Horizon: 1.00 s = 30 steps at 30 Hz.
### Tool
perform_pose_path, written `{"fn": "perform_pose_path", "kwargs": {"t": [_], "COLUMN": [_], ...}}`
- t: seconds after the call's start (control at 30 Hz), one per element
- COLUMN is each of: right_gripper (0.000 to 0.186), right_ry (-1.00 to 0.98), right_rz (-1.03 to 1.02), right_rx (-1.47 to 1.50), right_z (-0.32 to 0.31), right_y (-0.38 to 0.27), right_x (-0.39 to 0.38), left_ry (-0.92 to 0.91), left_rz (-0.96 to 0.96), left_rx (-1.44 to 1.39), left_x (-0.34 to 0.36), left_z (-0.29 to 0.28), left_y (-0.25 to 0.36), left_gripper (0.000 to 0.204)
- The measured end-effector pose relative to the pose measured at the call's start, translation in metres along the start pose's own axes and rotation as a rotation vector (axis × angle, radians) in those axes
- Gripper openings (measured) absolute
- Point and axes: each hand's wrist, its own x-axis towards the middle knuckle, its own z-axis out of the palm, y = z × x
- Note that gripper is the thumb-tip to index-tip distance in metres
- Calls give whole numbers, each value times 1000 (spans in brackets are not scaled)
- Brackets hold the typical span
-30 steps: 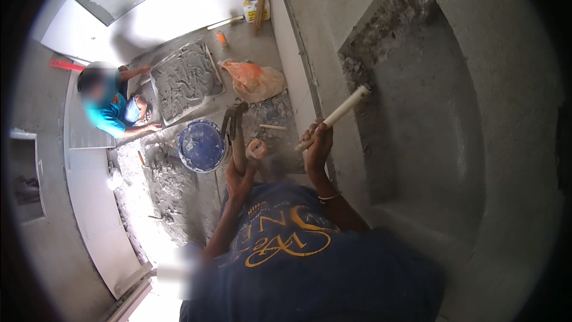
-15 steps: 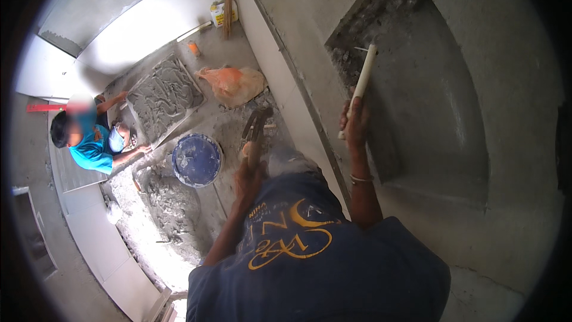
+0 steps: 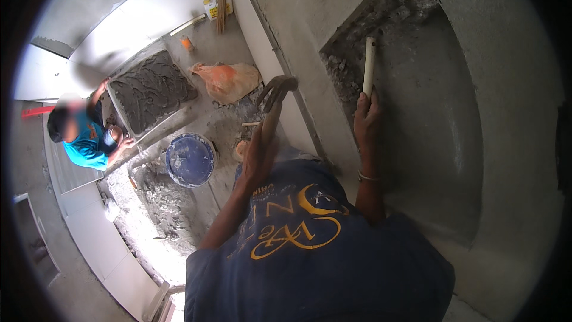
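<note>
My left hand [image 3: 260,150] is closed around the handle of a claw hammer [image 3: 278,90], whose head is raised in front of the light wall panels. On the right, my right hand [image 3: 367,118] grips the lower end of a cream plastic pipe [image 3: 369,67]. The pipe stands nearly upright in the picture, in front of a recess [image 3: 426,119] in the grey wall. Rough, broken mortar [image 3: 342,74] lines the recess's left side beside the pipe. Whether the pipe's far end touches the wall I cannot tell.
A co-worker [image 3: 89,137] in a blue shirt holds a mortar-covered tile [image 3: 152,92] at the left. On the floor are a blue bucket [image 3: 190,160], an orange-and-clear plastic bag [image 3: 226,82], an orange cup-like piece [image 3: 186,43], a yellow-and-white container [image 3: 214,7] and rubble [image 3: 170,203].
My left hand has raised the hammer up and to the right. My right hand has turned the pipe more upright. The co-worker's mortar-covered tile has shifted slightly and changed its angle.
</note>
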Motion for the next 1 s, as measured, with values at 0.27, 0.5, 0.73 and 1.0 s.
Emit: {"fn": "perform_pose_path", "kwargs": {"t": [0.27,0.5,0.73,1.0], "right_gripper": [37,38,36,37], "right_ry": [15,104,179,257], "right_rz": [59,-120,-135,-252], "right_rx": [-37,-131,-103,-88], "right_z": [8,9,6,-34], "right_y": [22,30,65,7], "right_x": [-24,-49,-61,-118], "left_ry": [3,134,164,-77], "left_rz": [211,660,972,683], "left_rx": [61,128,141,363], "left_x": [7,18,22,-7], "left_z": [14,42,56,27], "left_y": [39,53,82,98], "left_gripper": [60,69,72,66]}}
